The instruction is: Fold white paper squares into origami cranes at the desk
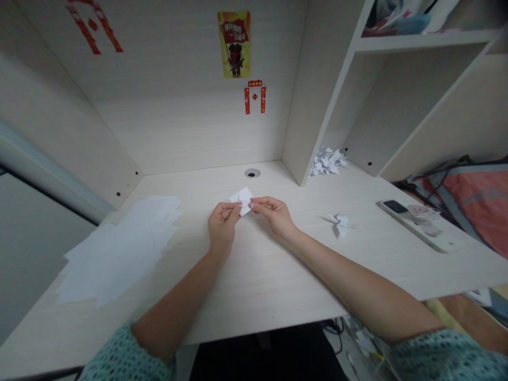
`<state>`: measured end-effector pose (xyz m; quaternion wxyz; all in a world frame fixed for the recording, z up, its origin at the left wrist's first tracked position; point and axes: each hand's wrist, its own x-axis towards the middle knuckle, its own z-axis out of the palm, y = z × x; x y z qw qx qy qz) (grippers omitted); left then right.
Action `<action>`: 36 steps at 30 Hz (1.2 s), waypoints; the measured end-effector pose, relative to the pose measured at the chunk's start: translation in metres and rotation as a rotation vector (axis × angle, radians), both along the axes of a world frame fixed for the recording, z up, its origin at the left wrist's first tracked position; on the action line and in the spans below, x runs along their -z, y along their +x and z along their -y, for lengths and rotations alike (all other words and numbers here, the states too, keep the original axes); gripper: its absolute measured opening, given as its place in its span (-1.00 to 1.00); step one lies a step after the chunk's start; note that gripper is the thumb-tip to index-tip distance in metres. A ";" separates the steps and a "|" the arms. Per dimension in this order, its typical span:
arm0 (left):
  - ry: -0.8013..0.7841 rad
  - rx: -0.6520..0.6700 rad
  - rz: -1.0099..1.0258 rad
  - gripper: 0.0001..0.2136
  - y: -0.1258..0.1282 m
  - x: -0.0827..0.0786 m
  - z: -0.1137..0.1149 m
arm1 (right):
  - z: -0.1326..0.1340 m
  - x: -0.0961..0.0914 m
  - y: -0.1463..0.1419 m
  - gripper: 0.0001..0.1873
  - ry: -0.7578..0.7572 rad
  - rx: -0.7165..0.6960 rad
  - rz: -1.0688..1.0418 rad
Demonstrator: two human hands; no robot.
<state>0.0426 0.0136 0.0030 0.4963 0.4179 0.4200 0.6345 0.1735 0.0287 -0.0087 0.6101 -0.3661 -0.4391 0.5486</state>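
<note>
The **left hand** (223, 225) and **right hand** (273, 216) meet near the middle of the **counter** (254, 286), with a small **folded white paper square** (242, 201) held between them. It stands as a tilted diamond, just beyond both hands and in front of the round **cable grommet** (252, 173). Each grip is narrow and holds the paper: the left **fingertips** (238, 207) pinch its near left side, and the right **fingertips** (252, 205) pinch its right side. Whether its lower edge touches the counter is hard to tell from this view. To the left lies a loose, overlapping spread of **white paper sheets** (115, 246), well apart from the hands. To the right, a single **paper crane** (337, 224) rests on the counter, nearer the right hand than anything else there except the folded square. Farther back, a heap of **paper cranes** (327, 162) sits against the upright of a **wooden shelf unit** (329, 90). A **smartphone** (413, 225) lies near the counter's right edge, with a **red blanket** (476, 206) on a **bed** (440, 182) beyond it. A **yellow poster** (234, 45) and **red paper decorations** (254, 97) are fixed to the back panel. Both forearms emerge from **teal patterned sleeves** (448, 360).
</note>
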 end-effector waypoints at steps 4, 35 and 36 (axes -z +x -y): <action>0.002 0.016 -0.020 -0.76 0.000 0.000 -0.001 | -0.001 0.001 0.000 -0.73 -0.009 0.015 0.016; -0.099 0.083 -0.056 -0.56 -0.004 0.009 -0.009 | -0.001 0.002 0.001 -0.64 0.071 0.053 0.070; -0.100 0.092 -0.042 -0.56 -0.004 0.009 -0.009 | -0.002 0.002 0.001 -0.64 0.065 0.057 0.062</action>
